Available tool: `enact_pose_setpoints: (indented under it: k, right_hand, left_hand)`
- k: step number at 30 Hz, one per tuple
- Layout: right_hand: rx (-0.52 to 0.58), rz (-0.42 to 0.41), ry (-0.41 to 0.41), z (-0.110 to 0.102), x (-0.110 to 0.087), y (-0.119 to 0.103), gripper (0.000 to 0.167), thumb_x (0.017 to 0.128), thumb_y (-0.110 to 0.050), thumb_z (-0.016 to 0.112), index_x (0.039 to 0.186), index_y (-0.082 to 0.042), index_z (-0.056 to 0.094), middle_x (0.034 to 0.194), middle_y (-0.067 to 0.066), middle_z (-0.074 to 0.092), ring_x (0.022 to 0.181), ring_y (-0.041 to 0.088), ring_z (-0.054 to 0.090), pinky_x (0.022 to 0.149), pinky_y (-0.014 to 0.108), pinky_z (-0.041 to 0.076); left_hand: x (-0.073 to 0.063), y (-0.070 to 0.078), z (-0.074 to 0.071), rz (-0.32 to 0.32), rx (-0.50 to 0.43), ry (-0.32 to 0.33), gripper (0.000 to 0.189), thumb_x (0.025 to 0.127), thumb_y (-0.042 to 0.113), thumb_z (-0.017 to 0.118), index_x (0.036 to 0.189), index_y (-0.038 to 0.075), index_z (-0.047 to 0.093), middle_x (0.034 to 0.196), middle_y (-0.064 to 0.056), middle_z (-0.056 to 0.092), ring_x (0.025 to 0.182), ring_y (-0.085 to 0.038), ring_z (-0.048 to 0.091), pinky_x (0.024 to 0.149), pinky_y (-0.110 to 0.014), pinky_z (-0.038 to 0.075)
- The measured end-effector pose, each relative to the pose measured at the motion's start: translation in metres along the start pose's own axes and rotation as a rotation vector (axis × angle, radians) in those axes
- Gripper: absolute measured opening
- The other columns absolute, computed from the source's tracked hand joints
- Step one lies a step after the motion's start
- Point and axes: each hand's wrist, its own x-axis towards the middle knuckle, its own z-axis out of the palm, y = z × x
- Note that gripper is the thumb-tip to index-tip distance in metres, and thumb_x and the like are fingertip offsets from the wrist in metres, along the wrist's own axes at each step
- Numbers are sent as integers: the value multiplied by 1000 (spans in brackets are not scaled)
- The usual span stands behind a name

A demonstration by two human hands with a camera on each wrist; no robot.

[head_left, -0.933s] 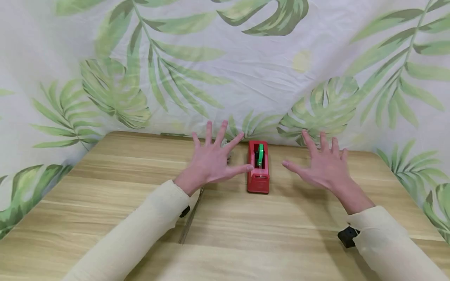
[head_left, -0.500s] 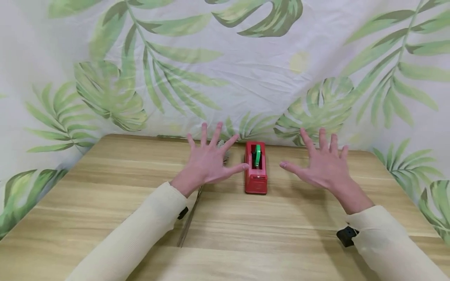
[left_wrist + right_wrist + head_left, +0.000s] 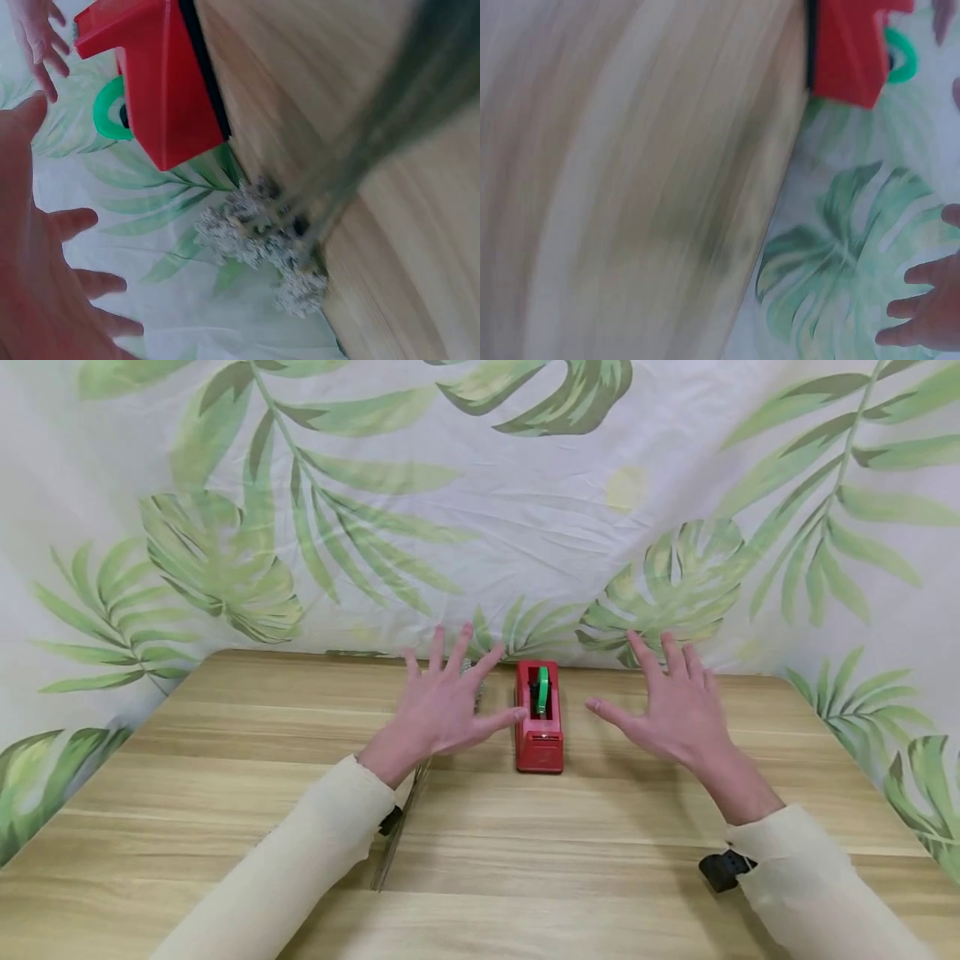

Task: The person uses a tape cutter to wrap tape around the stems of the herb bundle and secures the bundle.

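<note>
A red tape dispenser point(image 3: 540, 752) with a green tape roll point(image 3: 543, 689) stands toward the back of the table, between the two hands. My left hand point(image 3: 442, 710) is spread out in the air left of it, the thumb overlapping the dispenser's edge in the head view. Below that hand lies a bunch of dried flowers with pale grey heads point(image 3: 262, 240) and long thin stems point(image 3: 401, 835); the hand hides much of it in the head view. To the right of the dispenser hovers my right hand point(image 3: 675, 710), fingers extended, holding nothing.
The wood-grain table point(image 3: 562, 852) reaches back to a white cloth point(image 3: 525, 510) printed with green leaves. A black wrist camera point(image 3: 723, 870) sits under the right sleeve, and another point(image 3: 390, 821) under the left.
The head view has shifted slightly, so the table and dispenser appear farther left. My right hand has moved a little toward the dispenser, its fingers closer together. The left hand stays spread.
</note>
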Motion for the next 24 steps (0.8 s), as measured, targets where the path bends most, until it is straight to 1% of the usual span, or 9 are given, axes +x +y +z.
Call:
enact_pose_setpoints:
  k: [3,6,9,11,15,17,19,22,24]
  right_hand:
    - [187,8,11,2,-3,-11,92,97,-66,64,167,-15,30,167,30,33,152,55,32,120,74,30]
    - [425,62,-44,8,-6,-23,71,103,-52,65,157,-9,47,155,24,52,143,46,49,115,64,44]
    - [619,134,-112,18,-8,-33,52,105,-41,66,144,-7,60,138,19,66,127,36,62,101,48,55]
    - [705,178,-157,24,-9,-39,43,105,-36,67,136,-5,67,129,18,70,117,32,64,93,40,56]
    - [800,262,-238,34,-9,-49,37,104,-34,67,124,-3,73,110,10,71,102,26,63,83,31,52]
    - [835,298,-275,38,-10,-53,36,104,-34,68,119,-2,74,93,5,68,90,22,60,76,29,49]
    - [860,322,-298,40,-11,-58,36,103,-33,69,117,-1,75,84,-2,63,83,18,55,71,27,46]
    - [903,354,-316,43,-12,-62,33,103,-30,70,117,0,76,81,-3,61,79,17,52,69,28,44]
    - [926,376,-309,44,-13,-63,33,103,-28,70,120,0,76,90,-2,67,82,18,55,72,29,48]
  left_hand:
    - [1,4,-1,84,-60,-41,95,95,82,51,171,37,16,181,-12,5,166,-47,1,128,-73,13]
    - [2,8,1,167,-141,-89,91,98,74,55,171,31,20,180,-11,9,166,-44,9,132,-64,15]
    - [2,11,5,221,-259,-115,86,102,64,59,170,24,24,180,-9,11,165,-40,17,132,-59,21]
    - [3,13,8,232,-344,-148,84,103,58,60,171,23,23,181,-7,9,166,-37,18,132,-58,24]
    - [3,15,14,215,-482,-226,82,106,52,59,171,22,20,181,-3,4,166,-33,16,132,-56,25]
    - [2,16,17,206,-524,-252,81,107,51,57,171,20,19,181,-3,3,166,-33,15,132,-56,24]
    - [2,16,20,209,-542,-258,79,108,49,55,171,17,19,181,-5,2,166,-34,16,132,-56,24]
    - [1,15,23,214,-556,-258,76,110,47,53,170,14,20,181,-6,2,165,-35,17,132,-56,23]
    - [2,15,24,215,-563,-252,75,110,46,52,170,13,21,181,-5,2,165,-34,18,132,-56,23]
